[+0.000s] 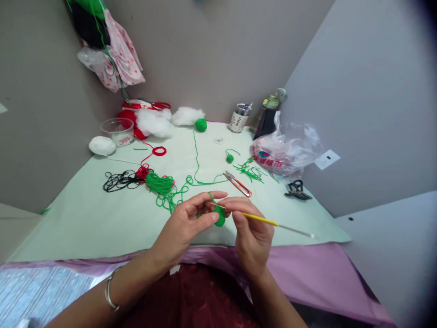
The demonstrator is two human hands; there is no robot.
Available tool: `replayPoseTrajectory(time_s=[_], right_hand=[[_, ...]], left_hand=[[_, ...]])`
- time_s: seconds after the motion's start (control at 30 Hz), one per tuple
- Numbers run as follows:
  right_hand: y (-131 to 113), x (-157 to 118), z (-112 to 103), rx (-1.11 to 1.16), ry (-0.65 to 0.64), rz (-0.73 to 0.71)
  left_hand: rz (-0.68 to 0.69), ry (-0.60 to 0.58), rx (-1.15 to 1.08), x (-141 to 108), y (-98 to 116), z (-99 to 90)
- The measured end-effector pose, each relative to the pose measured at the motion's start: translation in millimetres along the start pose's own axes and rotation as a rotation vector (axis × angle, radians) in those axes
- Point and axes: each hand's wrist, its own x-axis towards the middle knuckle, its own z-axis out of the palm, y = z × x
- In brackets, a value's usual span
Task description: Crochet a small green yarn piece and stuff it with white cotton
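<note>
One crochet piece [221, 219] in left hand [189, 216]; hook [262, 219], right hand [254, 237].

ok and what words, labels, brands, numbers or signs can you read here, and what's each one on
None reads clearly enough to quote.
Plastic bag: red characters, too blurred and creased.
Pen cup: dark characters on a pale label, too small.
Clear tub: red print, too small.
</note>
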Motion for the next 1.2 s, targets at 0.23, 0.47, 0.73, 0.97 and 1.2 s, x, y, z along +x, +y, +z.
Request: replayPoseTrajectory(time_s=[0.23,0.47,0.73,0.97,1.2], right_hand=[[5.6,-14.9,0.1,-0.47,-0.011,-0.356],[-0.5,-1.7,-4.8,0.059,0.1,0.071],[2.7,0.4,-4.7,0.197,0.051,0.207],[0.5,3.4,-8.1,0.257,0.008,0.219],[-11.2,-0.8,-12.0,-0.117,-0.081,-0.036]], left_hand=[[-0.145,0.032,-0.209,3.0,-3.1,3.7],[-0.152,0.018,-0.212,6.3,4.1,-1.5],[-0.022,-0.087,0.097,1.0,3.3,-5.2],[0.058,-0.028,0.214,0.3,8.4,-4.3],[0.263,0.061,0.509,-3.3,6.8,-1.2]])
